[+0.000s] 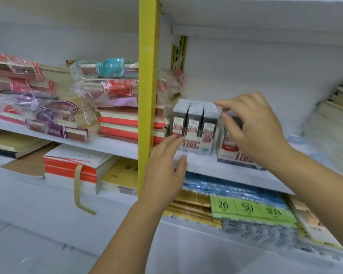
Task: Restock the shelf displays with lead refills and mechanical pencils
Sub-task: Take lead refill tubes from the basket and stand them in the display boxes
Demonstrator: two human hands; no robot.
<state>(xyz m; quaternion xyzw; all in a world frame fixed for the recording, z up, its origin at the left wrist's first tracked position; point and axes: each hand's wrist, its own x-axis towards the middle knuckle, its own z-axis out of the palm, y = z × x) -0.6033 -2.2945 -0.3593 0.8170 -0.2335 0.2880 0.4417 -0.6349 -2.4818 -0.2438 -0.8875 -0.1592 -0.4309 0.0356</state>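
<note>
Steadying looks to be the job of the left hand [166,165]: its fingers lie straight and relaxed, tips touching the lower front corner of the three-column lead refill display [194,123], thumb spread apart below. It is likely bracing the box so it does not slide while its neighbour is worked. The right hand [255,129] arches over the second display box [226,155], which stands just beside the first on the white shelf [216,169]. Its index finger reaches out to the top of the nearest grey column and the other fingers curl down over the box's top. Whether they pinch a pack or only press I cannot tell, as blur hides it. Both displays stand upright, labels forward, near the yellow upright [147,76] — facing a shopper, and apart from the plastic-wrapped exercise books [111,107] stacked to the left
</note>
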